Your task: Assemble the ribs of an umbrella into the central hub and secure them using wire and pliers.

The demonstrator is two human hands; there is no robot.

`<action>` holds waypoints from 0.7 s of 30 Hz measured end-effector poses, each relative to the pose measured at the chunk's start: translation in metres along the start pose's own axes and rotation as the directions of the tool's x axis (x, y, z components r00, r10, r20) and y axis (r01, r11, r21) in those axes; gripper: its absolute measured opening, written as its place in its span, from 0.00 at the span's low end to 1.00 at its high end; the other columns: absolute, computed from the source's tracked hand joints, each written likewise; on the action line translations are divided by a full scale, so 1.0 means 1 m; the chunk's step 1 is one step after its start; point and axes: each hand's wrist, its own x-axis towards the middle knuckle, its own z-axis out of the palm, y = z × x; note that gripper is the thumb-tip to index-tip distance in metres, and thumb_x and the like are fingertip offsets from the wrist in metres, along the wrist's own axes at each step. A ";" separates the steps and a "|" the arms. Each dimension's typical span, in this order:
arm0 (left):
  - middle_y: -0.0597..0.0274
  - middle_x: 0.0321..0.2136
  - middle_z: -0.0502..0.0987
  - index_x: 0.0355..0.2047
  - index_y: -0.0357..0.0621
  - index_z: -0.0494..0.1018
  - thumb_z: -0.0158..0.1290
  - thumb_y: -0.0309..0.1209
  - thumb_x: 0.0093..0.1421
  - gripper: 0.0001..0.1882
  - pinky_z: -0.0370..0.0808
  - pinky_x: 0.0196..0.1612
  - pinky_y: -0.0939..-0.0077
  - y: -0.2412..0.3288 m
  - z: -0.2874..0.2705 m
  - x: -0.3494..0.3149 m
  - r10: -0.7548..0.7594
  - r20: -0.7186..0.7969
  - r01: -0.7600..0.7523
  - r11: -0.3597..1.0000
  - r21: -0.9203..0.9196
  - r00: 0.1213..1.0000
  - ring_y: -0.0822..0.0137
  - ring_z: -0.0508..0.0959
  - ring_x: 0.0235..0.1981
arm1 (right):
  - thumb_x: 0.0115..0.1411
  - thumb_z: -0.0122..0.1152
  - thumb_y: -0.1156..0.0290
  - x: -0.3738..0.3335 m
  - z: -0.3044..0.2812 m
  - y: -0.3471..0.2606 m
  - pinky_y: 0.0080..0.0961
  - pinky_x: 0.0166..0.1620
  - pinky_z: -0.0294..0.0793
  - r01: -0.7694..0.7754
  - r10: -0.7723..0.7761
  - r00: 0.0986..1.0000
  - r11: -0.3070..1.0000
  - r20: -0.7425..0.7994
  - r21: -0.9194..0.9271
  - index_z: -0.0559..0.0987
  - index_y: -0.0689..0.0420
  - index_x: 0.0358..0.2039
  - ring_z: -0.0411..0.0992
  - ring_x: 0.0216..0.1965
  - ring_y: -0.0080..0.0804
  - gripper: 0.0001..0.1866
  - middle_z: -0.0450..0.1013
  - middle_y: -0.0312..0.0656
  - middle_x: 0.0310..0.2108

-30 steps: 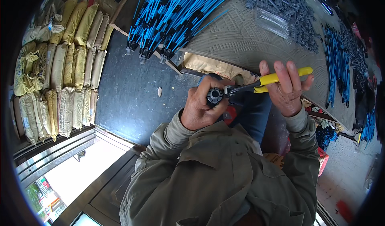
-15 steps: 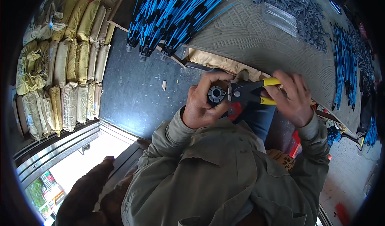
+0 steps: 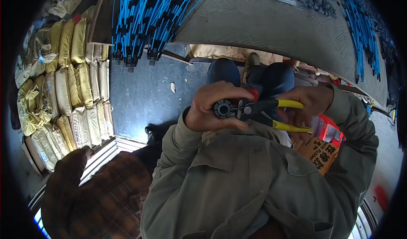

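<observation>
My left hand [image 3: 202, 107] is wrapped round a black ribbed cylindrical fitting [image 3: 223, 109], its round end with a central hole turned up. My right hand [image 3: 313, 105] grips a pair of cutting pliers [image 3: 254, 109] by its yellow handles, which stand apart. The pliers' head points left and its jaws sit right at the fitting's side, between the left thumb and fingers. Whether the jaws touch the fitting or have something between them I cannot tell. Both hands are in front of my chest, above my lap.
Bundles of blue rods with black ends [image 3: 146, 27] overhang the table [image 3: 254, 25]. More blue rods [image 3: 360, 35] and grey plastic parts [image 3: 316, 1] lie further right. Filled sacks [image 3: 63, 86] are stacked at left. A person in a plaid sleeve [image 3: 106, 192] is close at lower left; a cardboard box [image 3: 320, 152] stands at right.
The view has shifted, and the table sits higher in it. Both hands appear lower, with the fitting and pliers still held. The pliers' handles slant more. The person in plaid shows more at lower left.
</observation>
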 end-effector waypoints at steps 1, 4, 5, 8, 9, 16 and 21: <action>0.52 0.31 0.77 0.37 0.31 0.73 0.70 0.42 0.29 0.36 0.71 0.33 0.75 -0.002 -0.001 -0.002 0.032 -0.001 -0.032 0.999 0.011 0.999 0.64 0.76 0.30 | 0.54 0.61 0.58 0.000 0.007 -0.004 0.25 0.27 0.71 0.008 -0.008 1.000 1.000 -0.013 -0.021 0.69 0.60 0.41 0.72 0.23 0.33 0.22 0.70 0.47 0.33; 0.52 0.31 0.77 0.37 0.31 0.73 0.70 0.42 0.31 0.35 0.71 0.32 0.74 -0.004 0.001 -0.008 0.006 -0.074 -0.005 1.000 0.013 0.997 0.64 0.76 0.30 | 0.53 0.62 0.58 0.007 0.037 0.000 0.24 0.29 0.72 0.083 -0.266 0.932 0.816 -0.244 -0.572 0.66 0.60 0.45 0.73 0.27 0.31 0.25 0.71 0.47 0.34; 0.52 0.30 0.77 0.36 0.31 0.73 0.69 0.43 0.31 0.34 0.70 0.32 0.74 -0.002 0.002 -0.008 -0.008 -0.107 0.007 1.000 -0.004 0.994 0.64 0.76 0.29 | 0.53 0.61 0.59 0.007 0.050 0.005 0.23 0.29 0.73 -0.055 -0.560 0.772 0.414 -0.302 -0.909 0.65 0.60 0.47 0.73 0.27 0.31 0.26 0.71 0.47 0.35; 0.53 0.29 0.76 0.35 0.31 0.73 0.69 0.43 0.32 0.34 0.70 0.32 0.73 0.000 0.001 -0.005 -0.041 -0.131 0.037 0.999 -0.028 0.991 0.64 0.75 0.29 | 0.52 0.62 0.61 0.010 0.052 0.012 0.23 0.30 0.73 -0.314 -0.796 0.579 -0.021 -0.174 -0.949 0.63 0.60 0.50 0.74 0.28 0.31 0.29 0.71 0.47 0.36; 0.53 0.29 0.76 0.35 0.31 0.73 0.69 0.43 0.32 0.34 0.70 0.32 0.73 0.000 0.000 -0.003 -0.060 -0.144 0.054 0.997 -0.046 0.988 0.64 0.75 0.29 | 0.51 0.63 0.62 0.011 0.050 0.015 0.24 0.31 0.73 -0.293 -0.788 0.588 0.006 -0.185 -0.956 0.62 0.60 0.51 0.74 0.28 0.32 0.31 0.71 0.48 0.37; 0.55 0.27 0.76 0.34 0.31 0.73 0.69 0.45 0.30 0.35 0.70 0.34 0.72 0.003 -0.001 -0.001 -0.179 0.020 0.179 0.971 -0.160 0.984 0.64 0.74 0.29 | 0.48 0.64 0.64 0.006 0.006 0.024 0.30 0.34 0.72 -0.034 0.045 0.998 0.976 -0.048 0.217 0.63 0.59 0.53 0.73 0.33 0.42 0.33 0.70 0.50 0.40; 0.58 0.34 0.78 0.39 0.36 0.74 0.69 0.35 0.32 0.31 0.71 0.32 0.77 -0.004 -0.001 -0.007 0.005 -0.079 -0.015 0.991 -0.133 0.997 0.69 0.75 0.28 | 0.53 0.57 0.68 0.005 0.042 0.022 0.25 0.30 0.73 0.053 -0.567 0.762 0.536 -0.313 -0.842 0.62 0.60 0.54 0.73 0.30 0.33 0.28 0.72 0.46 0.36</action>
